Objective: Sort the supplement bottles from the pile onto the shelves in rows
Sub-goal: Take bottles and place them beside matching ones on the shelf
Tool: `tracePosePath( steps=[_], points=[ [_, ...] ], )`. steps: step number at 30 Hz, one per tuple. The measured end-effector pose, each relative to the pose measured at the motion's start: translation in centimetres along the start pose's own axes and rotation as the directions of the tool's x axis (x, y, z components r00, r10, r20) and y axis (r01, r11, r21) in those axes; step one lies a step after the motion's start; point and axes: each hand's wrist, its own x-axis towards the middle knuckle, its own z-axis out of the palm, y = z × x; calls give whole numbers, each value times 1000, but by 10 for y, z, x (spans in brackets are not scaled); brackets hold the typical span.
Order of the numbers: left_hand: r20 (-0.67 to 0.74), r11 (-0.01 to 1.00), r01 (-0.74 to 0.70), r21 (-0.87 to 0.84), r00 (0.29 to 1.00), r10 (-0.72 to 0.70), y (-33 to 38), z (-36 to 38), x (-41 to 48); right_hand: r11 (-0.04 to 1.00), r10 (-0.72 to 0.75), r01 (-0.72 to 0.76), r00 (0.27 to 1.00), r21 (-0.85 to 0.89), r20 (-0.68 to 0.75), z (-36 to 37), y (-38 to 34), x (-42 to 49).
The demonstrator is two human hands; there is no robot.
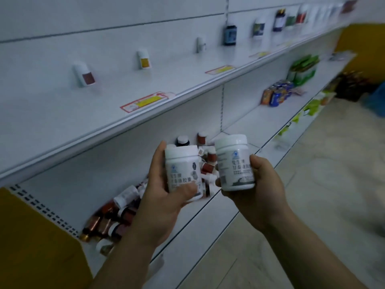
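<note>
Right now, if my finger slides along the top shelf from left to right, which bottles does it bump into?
White bottle with a brown label, white bottle with a yellow label, small plain white bottle, dark blue bottle, white bottle with a blue-green label, dark bottle with a pale label. The ones beyond crowd together.

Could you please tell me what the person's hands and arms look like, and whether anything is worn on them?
The left hand and right hand are bare: no gloves, and no ring on the fingers in view. The left forearm and right forearm show no sleeve, watch or bracelet down to the picture's lower edge.
</note>
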Motion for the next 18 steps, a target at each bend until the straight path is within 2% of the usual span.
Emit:
tracePosePath(
  steps=[3,6,18],
  points=[
    [78,978,-110,177,992,97,2,48,21,991,-129,126,990,-51,-55,-26,-35,-2],
    [157,954,-177,241,977,142,2,102,43,975,-212,206,974,-78,-81,-61,-74,-1],
    [331,961,-258,101,920,212,-29,339,145,907,-417,395,892,-147,-176,-219,-259,8]
  ],
)
